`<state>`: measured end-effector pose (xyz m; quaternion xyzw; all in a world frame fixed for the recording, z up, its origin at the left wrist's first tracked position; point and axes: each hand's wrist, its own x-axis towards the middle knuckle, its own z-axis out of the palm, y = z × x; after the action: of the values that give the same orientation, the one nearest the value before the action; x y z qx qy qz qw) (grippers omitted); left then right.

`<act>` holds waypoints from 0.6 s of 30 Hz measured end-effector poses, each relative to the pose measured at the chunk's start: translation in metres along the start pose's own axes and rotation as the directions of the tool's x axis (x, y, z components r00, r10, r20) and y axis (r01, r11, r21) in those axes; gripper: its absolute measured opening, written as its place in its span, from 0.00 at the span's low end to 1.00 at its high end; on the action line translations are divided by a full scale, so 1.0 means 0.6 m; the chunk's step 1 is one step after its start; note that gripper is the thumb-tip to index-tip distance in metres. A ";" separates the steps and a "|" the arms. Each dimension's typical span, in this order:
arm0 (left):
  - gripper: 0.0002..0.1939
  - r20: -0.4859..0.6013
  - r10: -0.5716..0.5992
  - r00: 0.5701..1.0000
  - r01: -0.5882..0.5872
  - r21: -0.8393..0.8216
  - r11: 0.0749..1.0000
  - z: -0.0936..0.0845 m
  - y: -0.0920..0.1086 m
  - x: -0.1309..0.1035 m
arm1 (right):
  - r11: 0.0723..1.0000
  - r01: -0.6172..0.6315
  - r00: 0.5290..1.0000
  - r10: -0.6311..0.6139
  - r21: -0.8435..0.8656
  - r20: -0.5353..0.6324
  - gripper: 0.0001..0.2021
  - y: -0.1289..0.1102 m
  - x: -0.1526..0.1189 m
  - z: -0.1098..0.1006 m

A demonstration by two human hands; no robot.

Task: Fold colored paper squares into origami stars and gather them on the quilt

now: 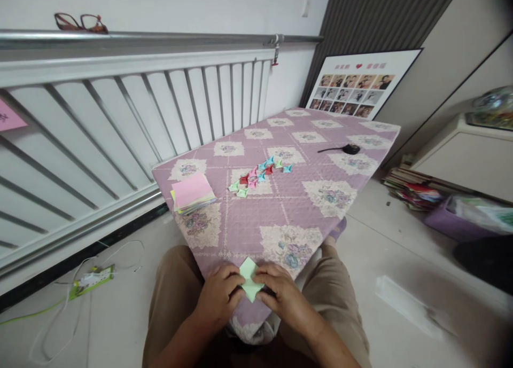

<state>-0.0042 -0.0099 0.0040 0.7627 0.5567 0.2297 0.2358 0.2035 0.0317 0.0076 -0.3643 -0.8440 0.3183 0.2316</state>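
Note:
A light green paper (pixel 249 276), creased and partly folded, lies at the near corner of the cloth-covered table. My left hand (pixel 221 293) pinches its left edge between thumb and fingers. On the opposite edge, the thumb and fingers of my right hand (pixel 279 292) grip the same paper. Farther up the table sits a group of small folded paper pieces (pixel 261 177) in green, red, pink and blue. To their left is a stack of square paper sheets (pixel 193 192) with a pink one on top.
The floral tablecloth (pixel 288 208) covers a table that narrows toward me. A black object (pixel 351 149) with a thin strap lies at the far right. Along the left stands a white radiator (pixel 132 117); a power strip (pixel 92 281) is on the floor.

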 end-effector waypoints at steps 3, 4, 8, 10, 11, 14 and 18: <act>0.12 -0.008 0.003 1.000 -0.003 -0.012 1.000 0.000 -0.001 0.001 | 1.000 -0.005 1.000 0.005 0.006 -0.002 0.15 0.000 0.001 0.000; 0.12 -0.005 0.002 1.000 -0.002 -0.009 1.000 0.000 -0.001 0.001 | 1.000 -0.006 1.000 0.006 0.006 -0.003 0.15 0.001 0.002 0.001; 0.14 0.016 0.003 1.000 -0.003 0.003 1.000 -0.002 -0.001 0.000 | 1.000 0.000 1.000 0.000 -0.001 -0.008 0.15 0.003 0.002 0.001; 0.14 0.017 0.004 1.000 -0.004 -0.007 1.000 -0.003 -0.001 0.000 | 1.000 0.002 1.000 -0.002 -0.002 -0.012 0.14 0.001 0.002 0.000; 0.13 0.015 0.004 1.000 -0.003 -0.014 1.000 -0.004 0.000 0.000 | 1.000 0.002 1.000 -0.002 -0.001 -0.016 0.14 -0.001 0.001 -0.001; 0.12 0.004 -0.003 1.000 0.003 -0.023 1.000 -0.004 0.002 0.002 | 1.000 -0.002 1.000 0.002 0.009 -0.027 0.14 -0.005 0.001 -0.002; 0.11 -0.015 -0.018 1.000 0.017 -0.015 1.000 -0.004 0.006 0.002 | 1.000 -0.005 1.000 0.005 0.020 -0.031 0.13 -0.005 0.002 -0.001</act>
<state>-0.0024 -0.0095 0.0082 0.7542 0.5634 0.2377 0.2393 0.2017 0.0309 0.0103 -0.3690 -0.8363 0.3214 0.2474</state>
